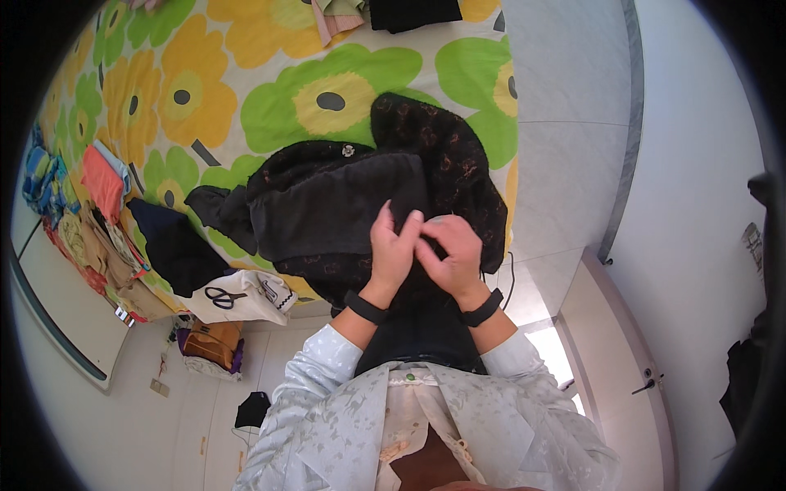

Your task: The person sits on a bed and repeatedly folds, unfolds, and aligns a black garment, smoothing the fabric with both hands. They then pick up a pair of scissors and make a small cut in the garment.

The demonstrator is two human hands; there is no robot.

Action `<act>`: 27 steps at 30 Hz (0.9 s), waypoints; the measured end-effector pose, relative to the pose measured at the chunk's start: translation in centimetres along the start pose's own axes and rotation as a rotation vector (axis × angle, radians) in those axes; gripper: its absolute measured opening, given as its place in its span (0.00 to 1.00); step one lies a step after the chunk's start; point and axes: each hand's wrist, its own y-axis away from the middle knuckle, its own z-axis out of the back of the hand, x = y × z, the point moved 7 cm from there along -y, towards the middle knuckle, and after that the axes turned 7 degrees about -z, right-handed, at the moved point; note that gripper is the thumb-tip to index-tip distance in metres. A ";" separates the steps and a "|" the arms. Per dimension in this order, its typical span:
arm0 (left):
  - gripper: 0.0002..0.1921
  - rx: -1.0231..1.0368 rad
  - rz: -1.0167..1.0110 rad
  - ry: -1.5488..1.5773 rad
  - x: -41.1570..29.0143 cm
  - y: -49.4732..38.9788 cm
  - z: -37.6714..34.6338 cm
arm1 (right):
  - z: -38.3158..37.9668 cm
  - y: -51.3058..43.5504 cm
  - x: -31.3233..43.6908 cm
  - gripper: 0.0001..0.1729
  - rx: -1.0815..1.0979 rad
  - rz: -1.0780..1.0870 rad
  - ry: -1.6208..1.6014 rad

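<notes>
My left hand (393,258) rests over the right end of a dark grey cloth (331,208), its thumb and fingers raised. Close beside it, my right hand (453,255) has thumb and fingertips brought together; whether something thin, such as a thread or needle, is between the fingertips cannot be seen. The grey cloth lies on a black fuzzy garment (454,153) with reddish-brown patterning, which spreads towards my lap. A small silvery round piece (348,150) sits on that garment's upper part. Each of my wrists wears a black band.
The garments lie on a flower-print bedspread (264,116). Blue-handled scissors (224,298) rest on a white cloth (252,307) at left, beside a black folded cloth (178,245) and a coral cloth (103,181). Another black cloth (414,13) lies at the far edge. A door (620,331) stands at right.
</notes>
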 end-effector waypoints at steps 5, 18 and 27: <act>0.08 0.031 -0.008 -0.033 -0.6 -1.5 1.2 | 2.2 -1.5 -4.0 0.09 -0.293 -0.365 -0.037; 0.13 0.319 -0.072 -0.073 0.2 -3.5 0.1 | 1.5 -1.9 -8.9 0.19 0.022 -0.591 -0.925; 0.22 0.373 -0.154 -0.258 -4.0 1.1 -3.4 | 1.2 -1.0 -9.9 0.16 0.049 -0.632 -1.017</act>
